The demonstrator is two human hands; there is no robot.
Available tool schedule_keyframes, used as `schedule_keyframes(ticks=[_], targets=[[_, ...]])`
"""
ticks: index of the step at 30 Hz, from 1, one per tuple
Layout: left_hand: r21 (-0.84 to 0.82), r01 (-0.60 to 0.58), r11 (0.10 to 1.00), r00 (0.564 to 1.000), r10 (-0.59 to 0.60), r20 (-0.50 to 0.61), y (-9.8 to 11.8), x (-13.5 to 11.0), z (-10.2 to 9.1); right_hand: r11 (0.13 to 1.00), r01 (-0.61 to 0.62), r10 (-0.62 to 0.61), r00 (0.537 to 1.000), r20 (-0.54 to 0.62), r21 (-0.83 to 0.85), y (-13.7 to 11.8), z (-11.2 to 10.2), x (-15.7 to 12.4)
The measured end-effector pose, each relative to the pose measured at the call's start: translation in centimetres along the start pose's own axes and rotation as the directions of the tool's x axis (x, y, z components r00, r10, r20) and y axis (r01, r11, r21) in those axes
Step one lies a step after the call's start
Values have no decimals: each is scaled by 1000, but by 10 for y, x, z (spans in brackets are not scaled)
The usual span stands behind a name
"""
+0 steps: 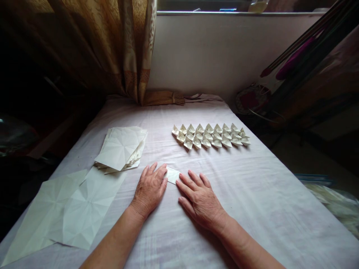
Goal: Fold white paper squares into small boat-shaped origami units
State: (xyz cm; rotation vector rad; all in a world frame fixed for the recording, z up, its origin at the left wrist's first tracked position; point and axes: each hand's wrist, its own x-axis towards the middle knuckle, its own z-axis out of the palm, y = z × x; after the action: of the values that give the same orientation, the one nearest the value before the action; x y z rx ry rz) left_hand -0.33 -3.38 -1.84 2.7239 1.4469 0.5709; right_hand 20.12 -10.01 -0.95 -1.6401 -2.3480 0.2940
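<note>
A small folded piece of white paper lies flat on the cloth between my two hands. My left hand rests on its left end, fingers stretched out and pressing down. On the right end are the fingertips of my right hand, whose fingers are spread. Beyond the hands, to the right, several folded paper boats stand packed in neat staggered rows. A stack of creased white paper sheets sits to the left of my left hand.
More creased sheets overlap at the near left. A pale cloth covers the table. A gold-brown curtain hangs over the far left edge, by a white wall. A plastic bag lies below the right edge.
</note>
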Motion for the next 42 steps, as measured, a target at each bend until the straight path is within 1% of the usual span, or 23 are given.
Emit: schedule_keyframes(ticks=[8, 10, 14, 16, 22, 25, 30, 33, 35, 37, 39, 42], targets=[[1, -6, 1000, 1000, 6, -5, 2, 0, -1, 999, -28, 29, 1000, -11, 26, -1, -3, 4], [2, 1, 1000, 1000, -1, -1, 2, 0, -2, 997, -71, 72, 997, -34, 11, -2, -3, 10], [0, 14, 1000, 1000, -14, 2, 1, -1, 0, 978, -207, 205, 976, -66, -20, -3, -1, 21], [1, 6, 1000, 1000, -6, -5, 0, -1, 0, 973, -231, 229, 971, -72, -11, -4, 1, 24], [-7, -46, 999, 999, 46, -14, -5, -2, 4, 983, -182, 186, 972, -145, 39, -4, 5, 23], [-10, -65, 998, 997, 65, -46, -6, -3, 5, 988, -139, 149, 967, -207, 61, -1, 9, 21], [-24, -120, 992, 986, 117, -121, -3, -1, 1, 989, -26, 78, 932, -354, 148, 5, 14, 19], [-46, -143, 989, 975, 133, -179, -1, 1, -3, 978, 55, 34, 908, -417, 199, 5, 13, 19], [-57, -165, 985, 960, 147, -237, 0, 3, -6, 971, 100, 4, 901, -433, 218, 4, 11, 20], [-72, -190, 979, 949, 164, -268, 1, 4, -9, 968, 122, -17, 904, -427, 221, 2, 9, 21], [-87, -218, 972, 945, 189, -266, 1, 5, -11, 969, 123, -24, 911, -412, 215, 0, 8, 21], [-103, -253, 962, 945, 223, -237, 0, 4, -12, 975, 85, -1, 926, -378, 205, -1, 9, 21]])
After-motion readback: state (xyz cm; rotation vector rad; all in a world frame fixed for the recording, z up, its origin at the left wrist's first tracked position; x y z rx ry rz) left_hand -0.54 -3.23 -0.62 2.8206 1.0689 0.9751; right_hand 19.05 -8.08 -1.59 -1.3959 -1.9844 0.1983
